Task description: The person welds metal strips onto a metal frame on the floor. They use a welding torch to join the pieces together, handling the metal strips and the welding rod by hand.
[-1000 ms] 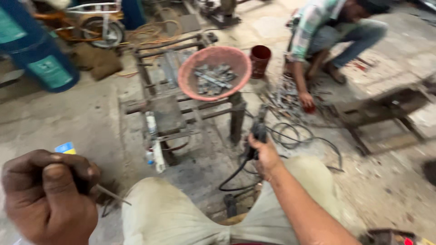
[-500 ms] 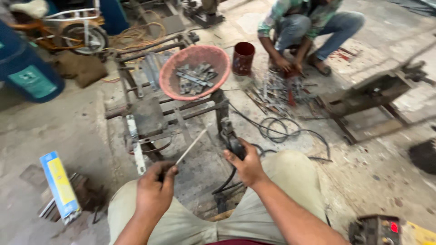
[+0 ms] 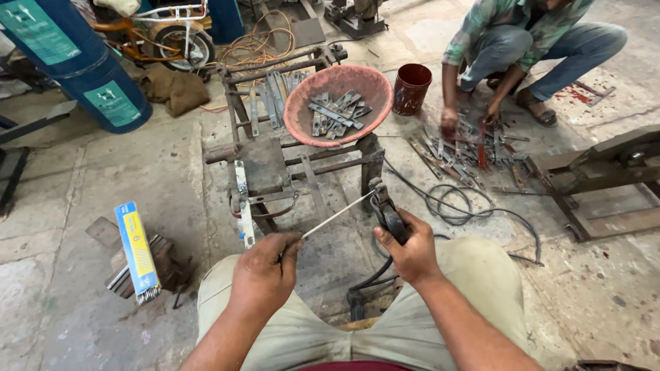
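My left hand point(image 3: 265, 271) pinches the near end of a thin grey welding rod point(image 3: 337, 216) that slants up to the right. Its far end meets the jaws of a black electrode holder point(image 3: 385, 209), which my right hand point(image 3: 411, 249) grips by the handle. A black cable point(image 3: 371, 278) runs down from the holder between my knees. Just ahead stands a rusty metal work stand point(image 3: 275, 168). On its far right corner rests a red bowl point(image 3: 302, 103) with several flat metal strips.
An open blue-and-yellow box of rods point(image 3: 137, 251) lies at the left on a block. Another person point(image 3: 522, 41) squats at the upper right, hands among metal strips on the floor. A dark red cup point(image 3: 411, 88), blue drums point(image 3: 75, 62), a steel frame point(image 3: 598, 185) and coiled cable point(image 3: 460, 203) surround me.
My left hand has come in from the lower left to the middle with the rod. The rod's tip now meets the holder, which my right hand has kept gripping.
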